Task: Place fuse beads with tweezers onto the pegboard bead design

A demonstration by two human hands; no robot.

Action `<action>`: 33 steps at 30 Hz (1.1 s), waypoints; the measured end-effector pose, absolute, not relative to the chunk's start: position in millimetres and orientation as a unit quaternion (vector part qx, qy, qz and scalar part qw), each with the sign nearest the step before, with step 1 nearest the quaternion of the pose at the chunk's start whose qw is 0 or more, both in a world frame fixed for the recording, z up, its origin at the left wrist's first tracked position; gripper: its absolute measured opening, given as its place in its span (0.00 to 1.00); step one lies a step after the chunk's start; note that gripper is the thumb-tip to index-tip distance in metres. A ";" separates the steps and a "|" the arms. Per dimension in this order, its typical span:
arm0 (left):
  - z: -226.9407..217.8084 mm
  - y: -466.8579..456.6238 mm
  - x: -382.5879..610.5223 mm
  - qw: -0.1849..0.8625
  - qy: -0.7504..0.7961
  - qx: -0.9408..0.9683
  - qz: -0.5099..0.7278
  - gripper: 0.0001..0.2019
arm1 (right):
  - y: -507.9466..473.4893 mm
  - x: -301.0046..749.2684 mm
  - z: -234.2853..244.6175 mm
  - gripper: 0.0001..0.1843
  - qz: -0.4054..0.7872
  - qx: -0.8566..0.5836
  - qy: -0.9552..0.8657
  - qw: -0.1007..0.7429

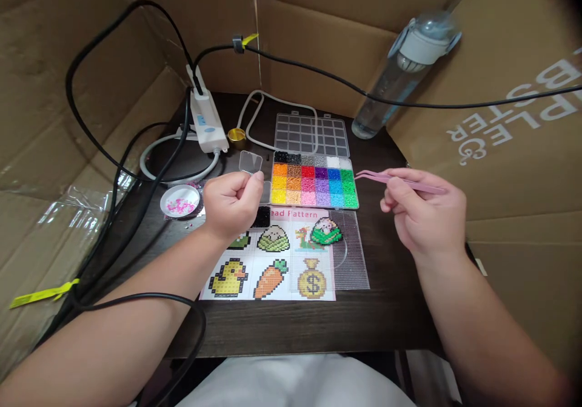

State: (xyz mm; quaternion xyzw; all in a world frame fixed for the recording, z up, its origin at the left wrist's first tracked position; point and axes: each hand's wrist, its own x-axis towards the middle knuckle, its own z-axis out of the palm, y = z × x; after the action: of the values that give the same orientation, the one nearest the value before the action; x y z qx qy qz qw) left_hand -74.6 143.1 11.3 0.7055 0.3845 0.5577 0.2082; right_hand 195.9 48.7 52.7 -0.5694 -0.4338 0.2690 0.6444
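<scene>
My left hand point(231, 202) is closed in a fist above the pattern sheet point(268, 261), pinching a small clear plastic lid point(250, 162) at its top. A small container of black beads point(262, 216) sits just right of that hand. My right hand point(425, 213) hovers to the right of the bead box and is closed on pink tweezers point(395, 179), whose tips point left toward the green beads. The bead box point(313, 185) holds rows of coloured beads. A finished green and white bead figure point(325, 232) lies on the clear pegboard point(350, 252).
A white dish of pink beads point(180, 201) sits at left. The box's clear lid point(311, 134) lies open behind it. A white power strip point(208, 119), black cables point(136, 170), a gold cap point(236, 134) and a water bottle point(400, 73) stand at the back. Cardboard walls point(522, 122) surround the dark table point(295, 325).
</scene>
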 end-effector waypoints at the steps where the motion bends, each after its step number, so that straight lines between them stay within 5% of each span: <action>1: 11.3 143.4 -74.8 0.206 0.384 0.706 0.559 0.27 | 54.2 192.2 50.9 0.06 0.230 -0.579 -0.446 0.643; 8: 11.2 144.6 -74.4 0.198 0.378 0.709 0.561 0.27 | 55.0 176.5 19.2 0.04 0.154 -0.573 -0.510 0.623; 20: 10.4 141.7 -72.0 0.210 0.375 0.710 0.558 0.28 | 52.2 210.2 17.3 0.03 0.418 -0.454 -0.627 0.475; 33: 10.4 140.8 -69.8 0.207 0.394 0.701 0.557 0.28 | 56.8 230.8 13.3 0.02 0.530 -0.444 -0.607 0.392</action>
State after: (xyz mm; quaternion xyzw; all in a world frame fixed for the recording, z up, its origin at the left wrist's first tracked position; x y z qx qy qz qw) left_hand -69.8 140.8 10.4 0.7010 0.3943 0.5569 0.2074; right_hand 230.8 56.8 13.3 -0.4440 -0.6069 0.5298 0.3921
